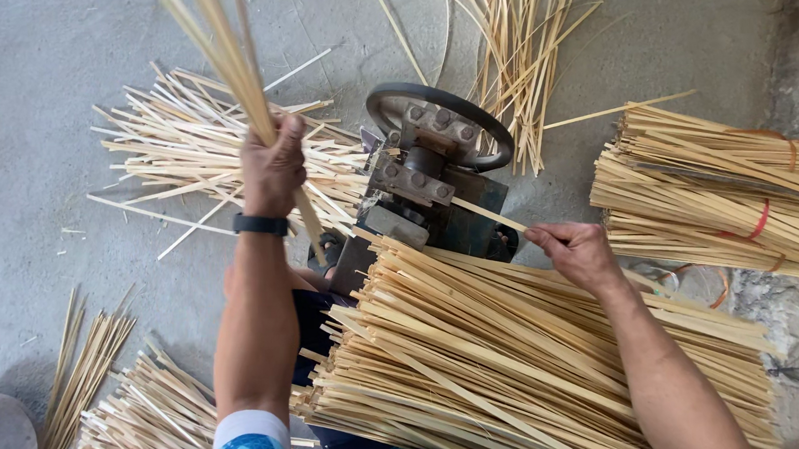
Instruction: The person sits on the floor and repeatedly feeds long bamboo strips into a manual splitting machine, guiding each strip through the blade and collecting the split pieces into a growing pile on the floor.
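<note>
Pale bamboo slivers (pixel 226 51), thin, flat and light, were gripped as a small bundle in the closed left hand (pixel 272 167), raised over the grey concrete floor (pixel 27 71). A single strip (pixel 490 215) was pinched by the right hand (pixel 576 250) at the dark metal machine (pixel 433 173). Such strips were judged stiff lengthwise yet springy, splintery at the edges, and best held near one end.

Above the machine (pixel 433 173), the left hand's (pixel 271 167) strips (pixel 227 60) leave the top edge; the pile (pixel 525 355) hides the machine's base.
</note>
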